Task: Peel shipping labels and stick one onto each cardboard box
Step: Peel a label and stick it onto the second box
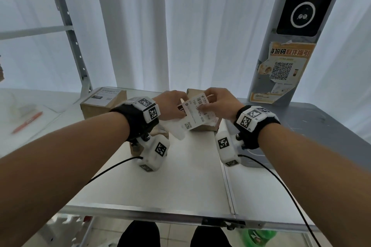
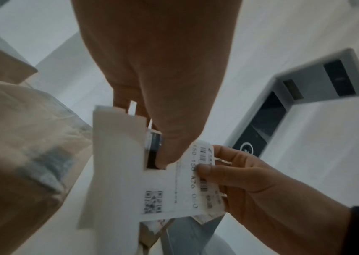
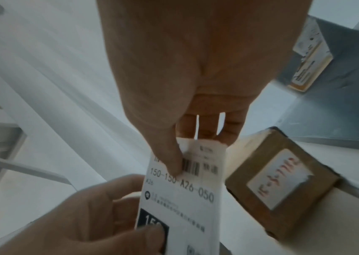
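A white shipping label (image 1: 194, 114) printed "150-150-A26-050" is held in the air between both hands, above the table. My left hand (image 1: 177, 108) pinches its left end by the black "150" block, thumb on top (image 2: 165, 155). At the barcode end, my right hand (image 1: 205, 104) pinches it with thumb over fingers (image 3: 171, 162). Backing paper (image 2: 113, 155) hangs down under the label. A brown cardboard box (image 1: 202, 127) with a torn old sticker (image 3: 281, 179) sits right behind and below the label. Another box (image 1: 147, 136) lies under my left wrist.
A third box (image 1: 103, 104) bearing a label stands at the back left near a metal shelf post (image 1: 86, 84). A grey kiosk column (image 1: 281, 70) with a QR poster rises at the back right. An orange pen (image 1: 27, 122) lies far left. White tabletop (image 1: 180, 176) stretches towards me.
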